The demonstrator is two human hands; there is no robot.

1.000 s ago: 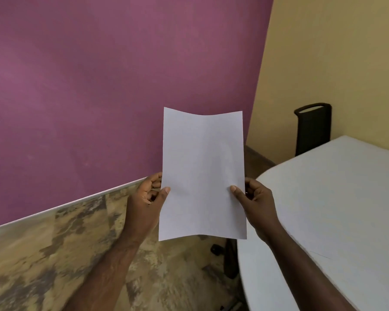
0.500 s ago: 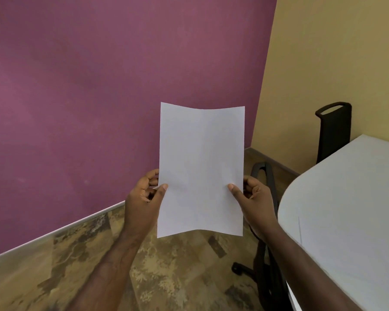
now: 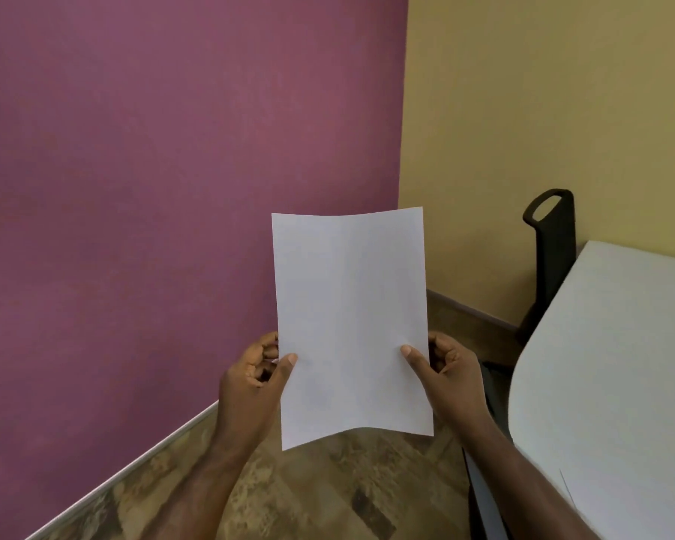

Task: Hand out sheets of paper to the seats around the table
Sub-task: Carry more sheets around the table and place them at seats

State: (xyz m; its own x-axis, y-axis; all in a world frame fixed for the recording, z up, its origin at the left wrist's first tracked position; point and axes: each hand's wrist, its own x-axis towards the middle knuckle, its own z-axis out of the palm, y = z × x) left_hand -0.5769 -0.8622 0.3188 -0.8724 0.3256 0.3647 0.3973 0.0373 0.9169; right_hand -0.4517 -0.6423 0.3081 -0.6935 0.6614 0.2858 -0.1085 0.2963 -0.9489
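Against the purple wall (image 3: 153, 189) on the far left nothing stands in the way, and the mottled floor (image 3: 308, 493) runs along its skirting toward the corner where the yellow wall (image 3: 542, 111) begins. Next comes the left hand (image 3: 256, 378), thumb laid over the front of the sheet of paper (image 3: 351, 325) and fingers curled behind its left edge, so it pinches the sheet. That sheet is held upright in the air, between both hands and clear of everything, its top and bottom edges bowed slightly (whether it is one sheet or several pressed together cannot be told). On its other side the right hand (image 3: 451, 378) pinches the right edge the same way, thumb in front, fingers curled behind. Past it, a dark chair back (image 3: 554, 243) stands by the yellow wall, and another dark chair part shows low beside the right forearm. Furthest right lies the pale tabletop (image 3: 620, 364), its rounded edge curving toward the person; a thin line near the lower right may be the edge of a sheet already lying there, though that is unsure. My judgement: handing out is under way, with this sheet not yet delivered. Open floor lies ahead and left; the chairs crowd the tabletop's rounded edge.
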